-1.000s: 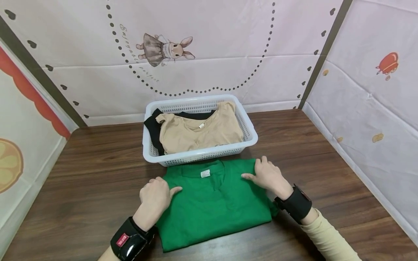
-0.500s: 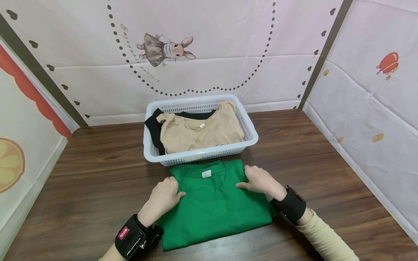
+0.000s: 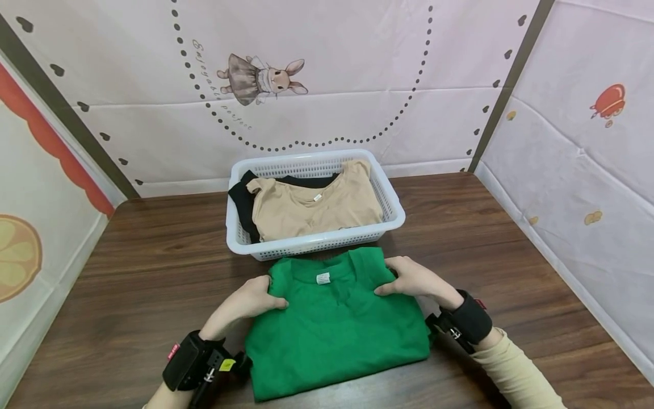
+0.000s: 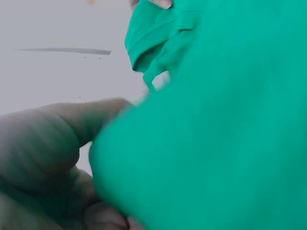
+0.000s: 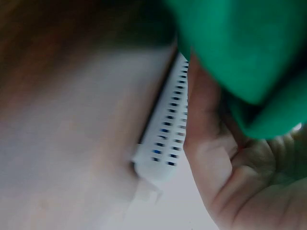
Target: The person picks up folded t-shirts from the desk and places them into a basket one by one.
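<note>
A folded green shirt (image 3: 332,335) with a white neck label lies in front of the basket, its collar end toward the back and lifted a little. My left hand (image 3: 255,298) grips its left shoulder edge, thumb on top and fingers tucked under the cloth. On the opposite shoulder, my right hand (image 3: 416,281) pinches the fabric the same way. In the left wrist view the green cloth (image 4: 206,134) bulges close to the lens beside the thumb. The right wrist view shows the shirt's edge (image 5: 240,52) lying over the curled fingers, which are partly hidden.
Just behind the shirt stands a white perforated basket (image 3: 317,244) holding a beige top (image 3: 317,213) and a black garment (image 3: 243,204). The brown wooden table (image 3: 153,272) meets printed cloth walls at the back and sides.
Both hands first moved inward along the shirt's shoulders. Their fingers then went under the edges, and the collar end has risen slightly. The basket has stayed in place.
</note>
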`<action>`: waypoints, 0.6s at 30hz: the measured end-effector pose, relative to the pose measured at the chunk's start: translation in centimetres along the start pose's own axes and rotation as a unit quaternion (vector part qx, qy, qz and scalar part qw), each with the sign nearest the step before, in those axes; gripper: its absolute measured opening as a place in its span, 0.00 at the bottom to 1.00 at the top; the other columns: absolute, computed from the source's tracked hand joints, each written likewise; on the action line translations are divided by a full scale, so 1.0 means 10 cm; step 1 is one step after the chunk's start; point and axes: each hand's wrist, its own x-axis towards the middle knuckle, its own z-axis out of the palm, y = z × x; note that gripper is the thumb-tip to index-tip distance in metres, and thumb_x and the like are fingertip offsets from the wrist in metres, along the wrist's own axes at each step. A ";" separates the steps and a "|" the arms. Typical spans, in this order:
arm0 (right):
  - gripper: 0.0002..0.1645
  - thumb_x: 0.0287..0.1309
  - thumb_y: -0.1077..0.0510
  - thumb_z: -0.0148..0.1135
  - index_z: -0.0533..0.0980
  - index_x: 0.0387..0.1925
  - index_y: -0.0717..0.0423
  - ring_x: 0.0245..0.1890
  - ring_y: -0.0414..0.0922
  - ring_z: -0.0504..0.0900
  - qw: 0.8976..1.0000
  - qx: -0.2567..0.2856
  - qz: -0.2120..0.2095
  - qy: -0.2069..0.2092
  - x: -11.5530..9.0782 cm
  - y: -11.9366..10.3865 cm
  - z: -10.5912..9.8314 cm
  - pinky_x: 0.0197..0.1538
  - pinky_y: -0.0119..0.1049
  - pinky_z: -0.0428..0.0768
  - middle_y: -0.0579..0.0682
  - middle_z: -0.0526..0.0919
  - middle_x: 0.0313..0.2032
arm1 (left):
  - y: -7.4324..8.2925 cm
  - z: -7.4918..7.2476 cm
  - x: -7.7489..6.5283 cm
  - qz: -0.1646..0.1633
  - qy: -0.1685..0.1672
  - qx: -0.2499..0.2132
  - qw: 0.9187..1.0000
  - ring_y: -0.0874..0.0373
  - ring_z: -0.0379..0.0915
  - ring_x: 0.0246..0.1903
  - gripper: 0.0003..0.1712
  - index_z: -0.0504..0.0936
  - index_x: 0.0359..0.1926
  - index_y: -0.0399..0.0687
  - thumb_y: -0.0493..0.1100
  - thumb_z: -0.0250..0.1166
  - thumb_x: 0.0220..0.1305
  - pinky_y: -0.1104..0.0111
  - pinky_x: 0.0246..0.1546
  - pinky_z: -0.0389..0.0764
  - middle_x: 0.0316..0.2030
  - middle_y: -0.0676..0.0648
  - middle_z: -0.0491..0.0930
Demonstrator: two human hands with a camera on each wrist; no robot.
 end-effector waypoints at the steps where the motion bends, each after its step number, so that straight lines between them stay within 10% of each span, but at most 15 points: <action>1: 0.16 0.53 0.54 0.69 0.75 0.40 0.56 0.29 0.39 0.73 1.000 0.008 -0.010 -0.003 -0.02 -0.01 -0.03 0.36 0.32 0.70 0.46 0.78 0.29 | -0.01 -0.03 -0.01 0.001 -0.012 -0.013 1.000 0.55 0.74 0.30 0.20 0.75 0.43 0.34 0.44 0.67 0.54 0.66 0.32 0.76 0.33 0.43 0.79; 7: 0.19 0.53 0.53 0.69 0.76 0.45 0.55 0.33 0.36 0.78 0.999 0.024 -0.044 -0.002 -0.14 -0.11 -0.16 0.39 0.30 0.75 0.47 0.83 0.36 | 0.00 -0.17 -0.08 0.046 -0.052 -0.057 0.996 0.62 0.69 0.23 0.14 0.80 0.32 0.39 0.46 0.70 0.52 0.70 0.26 0.73 0.24 0.50 0.78; 18: 0.21 0.55 0.53 0.68 0.75 0.48 0.58 0.42 0.40 0.81 0.996 0.066 -0.038 0.040 -0.24 -0.17 -0.28 0.45 0.34 0.80 0.53 0.84 0.43 | 0.04 -0.35 -0.23 0.144 -0.072 -0.072 0.984 0.62 0.79 0.39 0.23 0.82 0.45 0.38 0.48 0.72 0.51 0.68 0.42 0.79 0.39 0.46 0.86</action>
